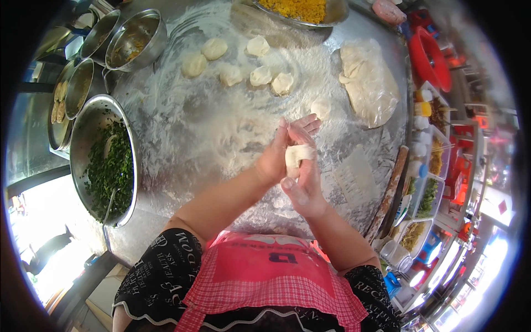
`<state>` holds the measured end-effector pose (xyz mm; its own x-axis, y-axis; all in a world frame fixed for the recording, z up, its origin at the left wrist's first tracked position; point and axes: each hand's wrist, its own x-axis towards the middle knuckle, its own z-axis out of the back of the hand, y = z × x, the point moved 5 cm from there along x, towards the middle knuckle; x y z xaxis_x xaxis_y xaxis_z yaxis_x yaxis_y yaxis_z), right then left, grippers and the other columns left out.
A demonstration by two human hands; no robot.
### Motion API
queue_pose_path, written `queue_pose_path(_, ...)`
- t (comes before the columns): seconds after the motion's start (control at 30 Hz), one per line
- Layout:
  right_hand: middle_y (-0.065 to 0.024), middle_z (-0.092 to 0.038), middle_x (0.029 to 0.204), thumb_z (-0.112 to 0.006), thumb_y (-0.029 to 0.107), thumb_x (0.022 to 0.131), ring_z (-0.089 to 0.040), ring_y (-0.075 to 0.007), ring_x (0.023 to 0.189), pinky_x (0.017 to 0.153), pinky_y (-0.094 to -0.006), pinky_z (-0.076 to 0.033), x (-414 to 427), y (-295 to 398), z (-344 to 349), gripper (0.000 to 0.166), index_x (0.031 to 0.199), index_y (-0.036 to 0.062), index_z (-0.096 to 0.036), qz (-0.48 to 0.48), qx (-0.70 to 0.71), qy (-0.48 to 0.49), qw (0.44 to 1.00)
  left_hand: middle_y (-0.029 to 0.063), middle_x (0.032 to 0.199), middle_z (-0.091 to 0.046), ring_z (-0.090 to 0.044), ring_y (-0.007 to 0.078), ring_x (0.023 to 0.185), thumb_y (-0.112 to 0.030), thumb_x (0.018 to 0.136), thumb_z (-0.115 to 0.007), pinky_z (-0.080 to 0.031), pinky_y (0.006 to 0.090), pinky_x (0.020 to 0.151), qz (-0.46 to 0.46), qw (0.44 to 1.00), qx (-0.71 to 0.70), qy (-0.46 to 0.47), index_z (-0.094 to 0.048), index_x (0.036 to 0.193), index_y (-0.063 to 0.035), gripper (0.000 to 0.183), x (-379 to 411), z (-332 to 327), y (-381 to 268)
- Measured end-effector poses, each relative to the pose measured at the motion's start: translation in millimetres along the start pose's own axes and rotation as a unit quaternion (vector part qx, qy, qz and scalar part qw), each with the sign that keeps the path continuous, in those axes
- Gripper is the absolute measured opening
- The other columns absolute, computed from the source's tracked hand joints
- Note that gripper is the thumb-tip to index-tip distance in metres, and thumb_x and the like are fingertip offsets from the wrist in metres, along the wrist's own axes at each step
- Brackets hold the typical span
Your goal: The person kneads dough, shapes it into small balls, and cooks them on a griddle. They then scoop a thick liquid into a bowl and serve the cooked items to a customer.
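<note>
A small piece of dough (pixel 295 159) lies between my two hands over the floured metal worktop (pixel 199 137). My right hand (pixel 306 178) cups it, with the thumb apart below. The palm of my left hand (pixel 276 155) presses against its left side. Just beyond my fingertips rests one round of dough (pixel 320 108). Several more dough balls (pixel 260 76) sit on the flour farther up. At the upper right, a large mass of dough (pixel 367 83) is partly covered by clear plastic.
A steel bowl of chopped greens (pixel 135 166) stands at the left, with metal pots (pixel 159 45) above it. A bowl of yellow filling (pixel 338 16) is at the top. A rolling pin (pixel 390 186), a flat scraper (pixel 356 178) and food containers (pixel 446 166) are at the right.
</note>
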<state>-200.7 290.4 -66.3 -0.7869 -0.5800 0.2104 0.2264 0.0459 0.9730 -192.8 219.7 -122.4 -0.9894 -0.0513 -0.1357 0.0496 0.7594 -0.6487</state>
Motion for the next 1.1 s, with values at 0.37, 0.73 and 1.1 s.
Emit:
queue_pose_path(0.37,-0.0203,-0.022,0.148,-0.022,0.054,0.095,-0.018,-0.0284,0.139,0.112,-0.0396,-0.013,-12.6,-20.7,-24.7,0.076,0.142,-0.0052,-0.018,-0.017,0.149,-0.005,0.989,0.018,0.145,-0.028,-0.028,0.0244,0.134,-0.06,0.091,-0.031,-0.023,0.0377,0.109,-0.132,0.934,0.33,-0.045,-0.012,0.146,-0.0017,0.082,-7.1,2.5,-38.1)
queue_pose_path(0.73,-0.0199,-0.042,0.137,-0.034,0.053,0.094,-0.03,-0.0332,0.134,0.111,-0.0435,-0.022,23.2,-28.8,5.5,0.07,0.131,-0.0066,-0.04,-0.165,0.313,-0.08,0.932,0.0135,0.119,-0.051,-0.048,0.0251,0.114,-0.005,0.082,-0.06,-0.039,0.0354,0.093,-0.118,0.914,0.386,-0.038,-0.044,0.124,-0.003,0.045,-54.7,-5.8,-11.9)
queue_pose_path(1.1,-0.0153,-0.033,0.142,-0.067,0.022,0.08,-0.032,-0.0276,0.132,0.107,-0.0403,-0.029,-55.2,-35.0,1.1,0.072,0.137,0.0011,-0.029,-0.098,0.112,-0.105,0.983,0.013,0.131,-0.048,-0.036,0.0359,0.128,-0.006,0.063,-0.073,-0.03,0.0503,0.105,-0.257,0.759,0.591,0.089,-0.055,0.116,-0.0131,0.056,-59.0,-35.9,-53.5)
